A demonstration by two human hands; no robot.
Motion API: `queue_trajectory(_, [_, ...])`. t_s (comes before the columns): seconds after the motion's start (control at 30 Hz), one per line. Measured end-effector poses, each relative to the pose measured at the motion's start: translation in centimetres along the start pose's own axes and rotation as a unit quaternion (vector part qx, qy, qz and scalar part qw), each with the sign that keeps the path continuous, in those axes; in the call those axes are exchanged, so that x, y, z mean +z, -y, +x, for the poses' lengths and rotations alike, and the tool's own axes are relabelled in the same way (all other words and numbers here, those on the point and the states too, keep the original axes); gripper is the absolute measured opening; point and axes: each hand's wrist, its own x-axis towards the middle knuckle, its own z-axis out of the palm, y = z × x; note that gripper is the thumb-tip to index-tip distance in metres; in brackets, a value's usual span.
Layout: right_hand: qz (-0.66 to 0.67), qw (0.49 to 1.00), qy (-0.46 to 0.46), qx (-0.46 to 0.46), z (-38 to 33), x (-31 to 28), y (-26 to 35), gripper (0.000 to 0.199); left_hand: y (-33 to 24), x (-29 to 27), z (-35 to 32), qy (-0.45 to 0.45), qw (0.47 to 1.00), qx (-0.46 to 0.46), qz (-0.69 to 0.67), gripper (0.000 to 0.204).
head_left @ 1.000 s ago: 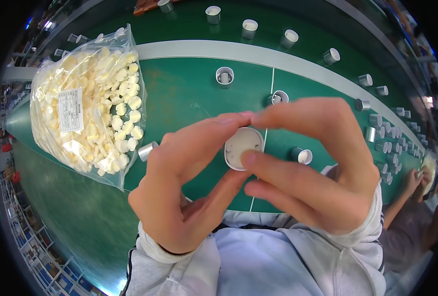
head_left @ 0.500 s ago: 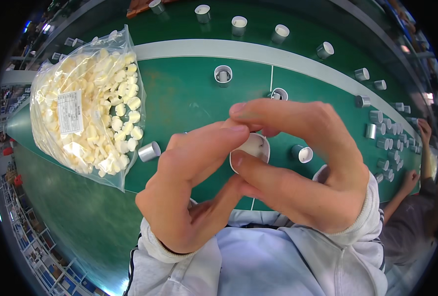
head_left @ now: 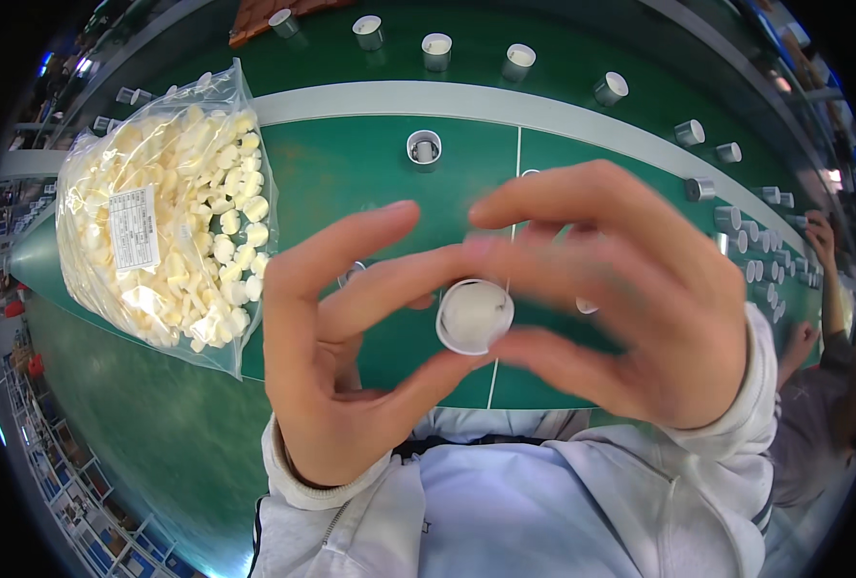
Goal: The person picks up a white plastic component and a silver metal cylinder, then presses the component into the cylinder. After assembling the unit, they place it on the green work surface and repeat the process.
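Observation:
My left hand (head_left: 317, 376) grips a small round metal cup (head_left: 476, 316) between thumb and a finger, its index finger raised clear. The cup's mouth faces up at me, with a white, foam-like filling inside and a small dark mark near its rim. My right hand (head_left: 654, 318) is at the cup's right side, thumb by the lower rim. Its fingers are spread above and partly smeared by motion. Beyond my hands stands another metal cup (head_left: 424, 151) with a grey piece inside. Two more cups are mostly hidden behind my hands.
A clear plastic bag (head_left: 95, 197) of cream-white notched discs (head_left: 223, 249) lies open on the green table (head_left: 322, 173) at left. White-filled cups (head_left: 436, 54) line the strip beyond the pale rail (head_left: 389, 96). More cups (head_left: 729, 218) cluster at right, near another person's hand (head_left: 818, 234).
My right fingers have lifted away from the cup and spread. My left index finger has risen off it too, and the cup's filled mouth now shows fully. The view has shifted slightly.

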Motion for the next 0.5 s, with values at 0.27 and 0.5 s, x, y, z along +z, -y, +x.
queue_trajectory(0.27, [0.188,0.979,-0.075,0.035,-3.0,2.3,-1.3,0.046,-1.5,1.5,0.5,-0.073,0.969,-0.132,-0.196,0.092])
queue_trajectory(0.5, [0.127,0.98,-0.117,0.096,-4.2,2.3,0.4,0.042,-3.0,0.5,0.7,-0.094,0.989,0.083,0.073,0.067])
